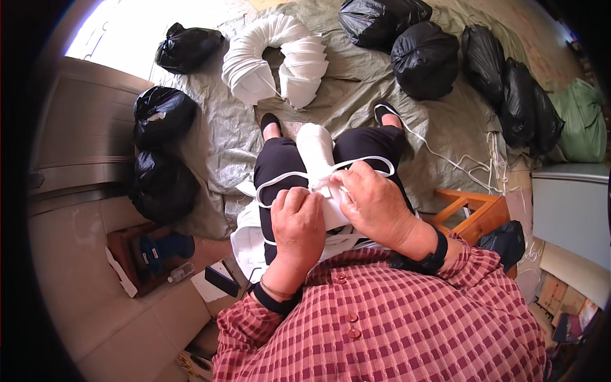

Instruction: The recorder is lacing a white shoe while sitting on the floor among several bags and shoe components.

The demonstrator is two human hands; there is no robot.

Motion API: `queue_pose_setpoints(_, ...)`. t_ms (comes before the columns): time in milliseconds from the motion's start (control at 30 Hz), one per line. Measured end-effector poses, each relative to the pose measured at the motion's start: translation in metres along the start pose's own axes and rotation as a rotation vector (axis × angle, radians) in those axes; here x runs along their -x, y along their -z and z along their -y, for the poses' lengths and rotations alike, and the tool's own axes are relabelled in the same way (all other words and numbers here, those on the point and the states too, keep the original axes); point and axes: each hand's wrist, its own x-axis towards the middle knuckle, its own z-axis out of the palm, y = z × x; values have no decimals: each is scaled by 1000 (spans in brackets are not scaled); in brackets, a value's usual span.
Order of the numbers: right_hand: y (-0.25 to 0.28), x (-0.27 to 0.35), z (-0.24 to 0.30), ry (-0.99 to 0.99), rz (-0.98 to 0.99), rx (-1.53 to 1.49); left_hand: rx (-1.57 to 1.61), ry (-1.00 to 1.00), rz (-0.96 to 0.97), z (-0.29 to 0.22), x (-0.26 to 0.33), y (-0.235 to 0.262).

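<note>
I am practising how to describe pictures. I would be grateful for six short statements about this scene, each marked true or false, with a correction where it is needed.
1. The left hand and the right hand both hold white material above the lap. True.
2. The wooden stool stands at the person's left. False: the wooden stool is at the right.
3. A curved row of white pieces lies beyond the black shoes. True.
4. Black bags lie only on the right. False: black bags lie on the left too.
5. The person wears a plain blue shirt. False: the shirt is red checked.
6. A dark, flat device lies left of the left wrist. True.
</note>
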Motion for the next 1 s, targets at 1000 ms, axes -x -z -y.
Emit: queue_pose_setpoints(1000,44,-4,26,116,88,3,98,-162,67,15,-38,10)
